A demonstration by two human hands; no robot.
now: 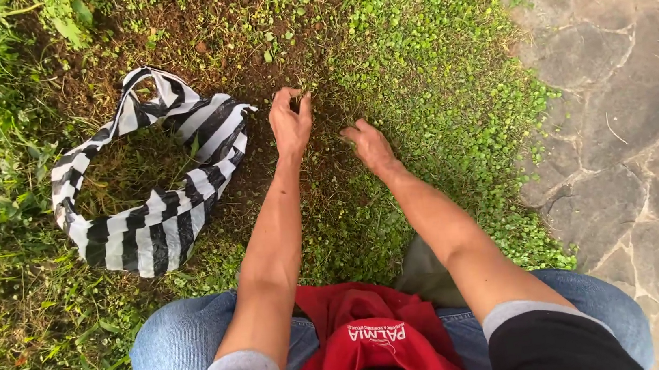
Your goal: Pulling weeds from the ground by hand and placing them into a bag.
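Green ground cover (431, 60) fills the upper middle of the head view, broken by a patch of bare brown soil (251, 63) that runs from twelve o'clock down toward the centre. Both bare hands reach out over the line where soil meets plants.

Left hand (290, 124) sits just past centre toward eleven o'clock, its fingers (284, 98) curled inward and bunched at the tips over a small tuft of weeds (305, 88) at the soil's edge; whether they already grip a stem is too small to tell. Right hand (370, 146) lies just beside it, toward three o'clock and slightly nearer the body, fingers bent and pressed down into the low growth, palm turned to the ground. The tuft lies at twelve o'clock from the left fingertips and at about eleven o'clock from the right hand, so the left hand is the nearer one.

At nine o'clock, well apart from the hands, a black-and-white striped plastic bag (155, 199) lies open on the grass, its long axis running from the handles at eleven o'clock down toward seven o'clock, mouth facing up. Open soil lies between the bag and the left forearm.

Stone paving (622, 97) borders the plants along three o'clock. Blue-jeaned knees (175, 344) and a red cloth (371, 344) close off six o'clock.
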